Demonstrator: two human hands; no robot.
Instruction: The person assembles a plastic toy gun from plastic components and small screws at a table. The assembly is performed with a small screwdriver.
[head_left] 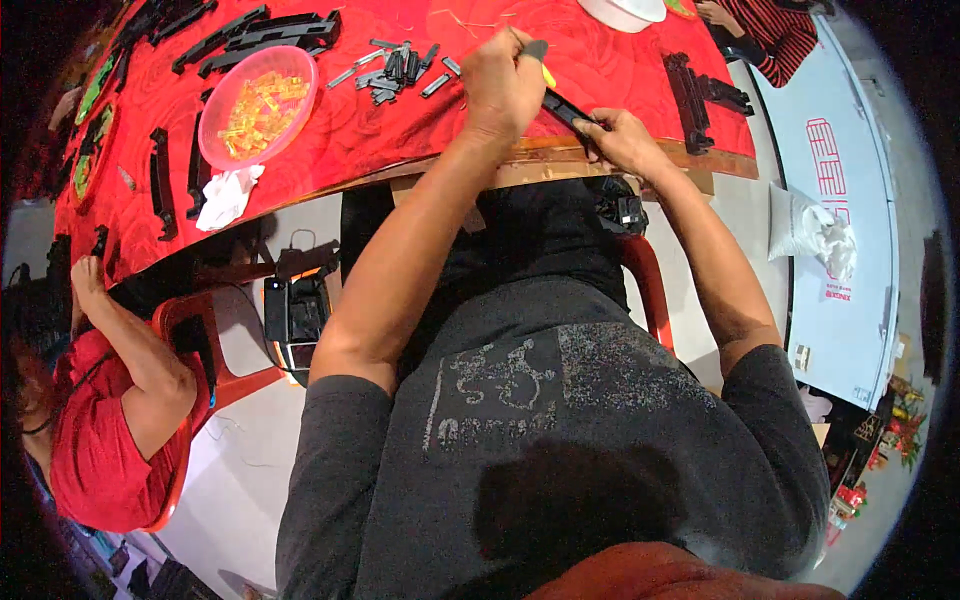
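My right hand [628, 143] is closed on the near end of a slim black plastic strip [565, 108], held at the table's front edge. My left hand [503, 88] is over the strip's far end, fingers bent together, with a dark grey cover on one digit. What the left fingers pinch is hidden. A small yellow piece [548, 77] shows beside that hand, at the strip's far end. Left of my left hand lies a pile of short black and grey pieces [397, 70]. Farther left, a pink round basin [208, 128] holds many small yellowish translucent pieces [262, 108].
Long black plastic parts lie at the back left [275, 38], left [162, 185] and right [690, 105] of the red tablecloth [400, 140]. A crumpled white tissue [228, 196] sits by the edge. A white bowl [625, 12] is at the back. A person in red [130, 430] sits at left.
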